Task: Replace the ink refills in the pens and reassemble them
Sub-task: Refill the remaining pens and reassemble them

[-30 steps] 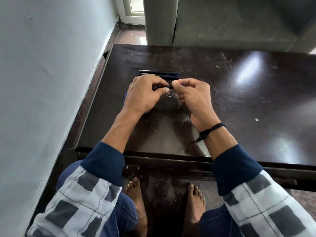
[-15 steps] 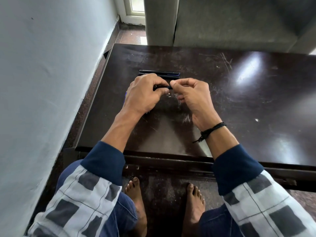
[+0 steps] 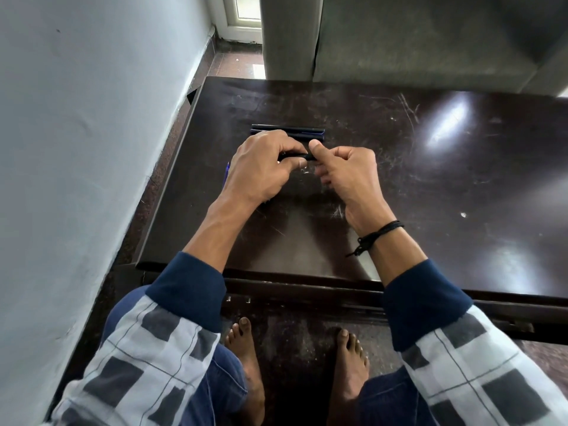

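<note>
Both hands meet above the left part of the dark, scratched desk (image 3: 430,186), and a slim black pen (image 3: 297,155) lies level between them, off the desk surface. The left hand (image 3: 261,170) curls its fingers and thumb round the pen's left end, a narrow grip that hides most of the barrel. The right hand (image 3: 347,176) pinches the pen's right end between thumb and forefinger, its other fingers loosely folded beneath; its grip is just as narrow, holding only that tip. Just beyond the knuckles, a few dark pens (image 3: 289,132) lie side by side flat on the desk, parallel to the far edge; their count cannot be told. A thin blue piece (image 3: 227,175) shows at the left hand's outer side, mostly hidden. A black cord bracelet (image 3: 379,233) circles the right wrist. A pale wall (image 3: 92,149) runs along the left.
</note>
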Demonstrator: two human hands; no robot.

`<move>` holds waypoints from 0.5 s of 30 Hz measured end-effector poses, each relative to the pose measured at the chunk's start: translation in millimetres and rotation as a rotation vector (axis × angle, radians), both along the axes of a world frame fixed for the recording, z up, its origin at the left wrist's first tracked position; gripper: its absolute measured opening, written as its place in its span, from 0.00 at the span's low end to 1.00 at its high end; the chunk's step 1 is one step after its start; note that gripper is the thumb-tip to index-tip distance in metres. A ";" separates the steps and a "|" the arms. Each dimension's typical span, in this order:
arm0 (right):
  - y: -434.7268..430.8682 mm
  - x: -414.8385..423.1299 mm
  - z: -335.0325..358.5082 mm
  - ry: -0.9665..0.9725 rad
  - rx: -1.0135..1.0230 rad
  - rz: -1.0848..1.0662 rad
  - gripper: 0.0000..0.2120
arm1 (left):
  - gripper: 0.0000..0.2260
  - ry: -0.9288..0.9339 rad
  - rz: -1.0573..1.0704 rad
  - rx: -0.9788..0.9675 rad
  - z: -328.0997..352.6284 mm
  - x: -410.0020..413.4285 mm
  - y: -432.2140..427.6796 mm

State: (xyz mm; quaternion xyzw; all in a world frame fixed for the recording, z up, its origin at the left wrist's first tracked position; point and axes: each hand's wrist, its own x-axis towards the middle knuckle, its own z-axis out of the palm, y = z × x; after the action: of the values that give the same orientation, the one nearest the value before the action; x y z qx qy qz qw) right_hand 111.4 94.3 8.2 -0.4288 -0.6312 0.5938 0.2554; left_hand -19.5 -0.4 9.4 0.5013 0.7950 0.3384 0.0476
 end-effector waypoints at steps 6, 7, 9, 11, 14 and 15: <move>1.5 0.0 -4.4 0.029 0.054 0.039 0.05 | 0.07 -0.021 0.022 -0.016 -1.1 -0.9 -0.9; 2.3 -0.1 -4.8 0.017 0.052 0.032 0.07 | 0.07 -0.023 0.020 -0.013 -1.0 -0.1 -0.5; 2.5 -0.1 -4.4 -0.011 0.044 0.019 0.13 | 0.07 -0.030 0.013 -0.007 -0.5 1.1 0.4; 1.7 -0.3 -3.3 -0.028 0.040 0.004 0.21 | 0.07 -0.035 0.008 0.008 0.5 1.4 1.1; 0.7 -0.4 -1.3 -0.016 0.028 -0.004 0.23 | 0.08 -0.040 0.004 0.031 0.9 0.9 1.1; 0.8 0.0 -1.0 0.001 0.024 0.009 0.20 | 0.08 -0.038 0.010 0.027 0.7 0.9 0.9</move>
State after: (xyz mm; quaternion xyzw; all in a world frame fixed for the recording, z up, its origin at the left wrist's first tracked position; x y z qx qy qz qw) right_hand 111.4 95.1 7.3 -0.4225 -0.6402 0.5874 0.2582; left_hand -18.7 0.5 10.1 0.4915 0.7918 0.3585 0.0541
